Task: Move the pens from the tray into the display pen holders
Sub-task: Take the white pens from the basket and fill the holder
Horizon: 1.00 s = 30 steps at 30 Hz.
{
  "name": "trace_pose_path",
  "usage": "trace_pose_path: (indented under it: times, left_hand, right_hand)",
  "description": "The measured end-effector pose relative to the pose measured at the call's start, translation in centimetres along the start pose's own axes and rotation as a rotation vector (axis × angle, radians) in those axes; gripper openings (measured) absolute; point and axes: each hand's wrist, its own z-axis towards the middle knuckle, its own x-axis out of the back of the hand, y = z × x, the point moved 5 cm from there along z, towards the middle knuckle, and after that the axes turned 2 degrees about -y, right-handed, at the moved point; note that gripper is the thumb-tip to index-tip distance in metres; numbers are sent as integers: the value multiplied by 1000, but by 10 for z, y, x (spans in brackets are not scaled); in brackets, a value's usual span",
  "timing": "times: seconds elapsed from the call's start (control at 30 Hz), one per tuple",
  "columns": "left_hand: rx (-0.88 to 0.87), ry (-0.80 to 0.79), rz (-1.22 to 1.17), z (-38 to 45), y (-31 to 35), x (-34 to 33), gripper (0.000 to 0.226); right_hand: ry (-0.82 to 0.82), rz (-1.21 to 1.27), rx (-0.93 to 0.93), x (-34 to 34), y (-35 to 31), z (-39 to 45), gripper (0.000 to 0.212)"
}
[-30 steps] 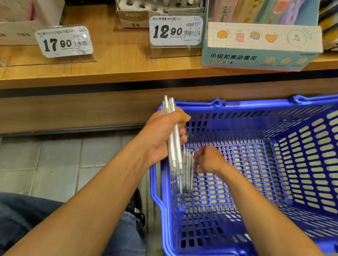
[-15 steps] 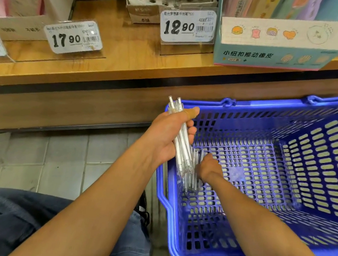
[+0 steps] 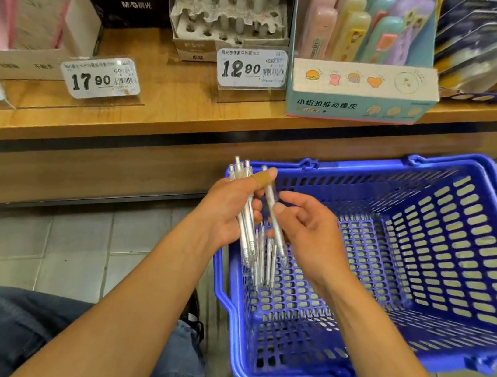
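Note:
My left hand grips a bundle of white pens over the near left corner of a blue plastic basket. My right hand pinches a single white pen right beside the bundle, its top end by my left thumb. A few more white pens lie in the basket below my hands. The pen display holder, a cardboard box with rows of holes and several pens standing in it, sits on the wooden shelf above.
Price tags 17.90 and 12.90 stand at the shelf front. A box of pastel erasers sits right of the holder, a black box left of it. Grey tiled floor and my jeans-clad knee lie below.
My right hand has come up out of the basket with one pen and brought it to the bundle in my left hand. The view has tilted up, showing more of the shelf.

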Motion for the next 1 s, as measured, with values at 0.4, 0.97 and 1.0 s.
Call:
trace_pose_path:
  times: [0.4,0.97,1.0]
  left_hand:
    - [87,-47,-86,5,9,7,16]
    - [78,-6,-126,7,9,14,9]
    - [78,-8,-127,7,9,14,8]
  right_hand:
    - [77,-111,-114,21,57,50,11]
    - [80,-917,-503,50,211,80,16]
    - [53,-905,-502,48,211,81,16]
